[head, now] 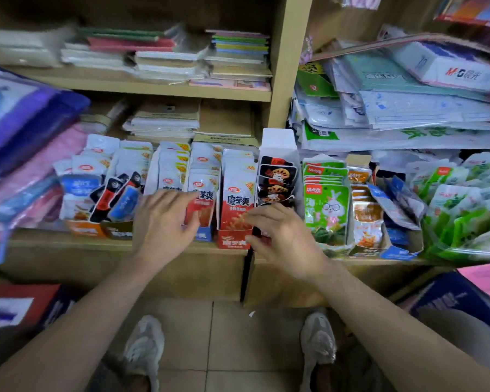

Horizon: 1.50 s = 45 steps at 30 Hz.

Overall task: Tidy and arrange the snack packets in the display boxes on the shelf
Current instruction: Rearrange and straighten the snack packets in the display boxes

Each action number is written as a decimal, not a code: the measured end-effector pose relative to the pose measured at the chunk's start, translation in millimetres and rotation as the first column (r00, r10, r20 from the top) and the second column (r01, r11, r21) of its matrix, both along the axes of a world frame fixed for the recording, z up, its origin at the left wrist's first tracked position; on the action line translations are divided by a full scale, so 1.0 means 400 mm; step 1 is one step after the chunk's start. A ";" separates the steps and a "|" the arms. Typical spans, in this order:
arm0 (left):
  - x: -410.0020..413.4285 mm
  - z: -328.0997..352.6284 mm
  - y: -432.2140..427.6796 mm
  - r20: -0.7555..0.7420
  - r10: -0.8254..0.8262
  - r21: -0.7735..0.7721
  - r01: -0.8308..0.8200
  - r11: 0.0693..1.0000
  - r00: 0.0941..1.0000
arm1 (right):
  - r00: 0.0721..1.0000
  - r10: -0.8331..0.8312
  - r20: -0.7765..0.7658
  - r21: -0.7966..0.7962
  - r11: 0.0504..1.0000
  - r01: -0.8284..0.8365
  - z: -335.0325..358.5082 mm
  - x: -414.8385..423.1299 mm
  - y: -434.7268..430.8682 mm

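Note:
Several display boxes of snack packets stand in a row on the low wooden shelf (68, 244). My left hand (164, 222) lies flat against the white-and-red packets (203, 207) in a blue box (204, 235), thumb across the front packet. My right hand (280, 236) reaches left with spread fingers, and its fingertips touch the front red packet (236, 205) and the red box (232, 242) holding it. A tall white box of black packets (277, 176) stands just behind my right hand. Green rabbit packets (326, 210) and orange packets (367, 219) fill the boxes to the right.
At the left end, an orange box (82, 229) holds white packets and loose red, black and blue ones (116, 196). Loose green bags (464, 210) pile up at the far right. Stacks of notebooks and paper fill the upper shelves. My shoes stand on the tiled floor (229, 335) below.

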<state>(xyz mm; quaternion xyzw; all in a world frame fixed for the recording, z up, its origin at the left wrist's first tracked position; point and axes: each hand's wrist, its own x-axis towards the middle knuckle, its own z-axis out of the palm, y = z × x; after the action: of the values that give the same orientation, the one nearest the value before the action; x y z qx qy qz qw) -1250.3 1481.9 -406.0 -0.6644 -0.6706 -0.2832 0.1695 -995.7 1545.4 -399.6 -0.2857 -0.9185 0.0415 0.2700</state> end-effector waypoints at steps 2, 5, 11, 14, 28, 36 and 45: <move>-0.054 0.007 -0.007 0.006 0.132 -0.040 -0.132 0.990 0.991 | 0.998 0.053 0.020 0.003 0.999 -0.053 -0.006 -0.055 0.002; -0.118 0.008 -0.020 -0.002 0.217 -0.082 -0.216 0.973 0.976 | 0.998 0.041 0.040 0.007 0.999 -0.041 -0.005 -0.128 0.024; -0.203 0.019 -0.039 -0.028 0.338 -0.066 -0.339 0.938 0.941 | 0.987 -0.087 0.133 -0.001 0.996 0.088 0.009 -0.258 0.102; -0.242 0.021 -0.039 0.071 0.313 -0.148 -0.300 0.942 0.947 | 0.977 -0.139 0.162 0.008 0.990 0.140 0.014 -0.313 0.139; -0.237 0.120 0.149 -0.138 0.107 -0.318 -0.146 0.937 0.985 | 0.903 -0.363 0.231 0.110 0.932 0.347 0.047 -0.392 0.233; -0.246 0.111 0.218 -0.203 0.059 -0.429 -0.143 0.892 0.977 | 0.894 -0.284 -0.347 -0.237 0.949 0.210 0.122 -0.320 0.234; -0.274 0.083 0.229 0.063 0.052 -0.232 -0.036 0.972 0.997 | 0.547 -0.407 -0.732 -0.488 0.873 -0.003 0.180 -0.143 0.232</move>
<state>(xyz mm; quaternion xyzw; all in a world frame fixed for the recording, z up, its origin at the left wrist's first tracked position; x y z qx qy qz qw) -1359.8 1573.3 -372.7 -0.6543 -0.7190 -0.2222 0.0744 -1052.7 1638.4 -327.7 -0.3931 -0.6137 0.3395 0.5946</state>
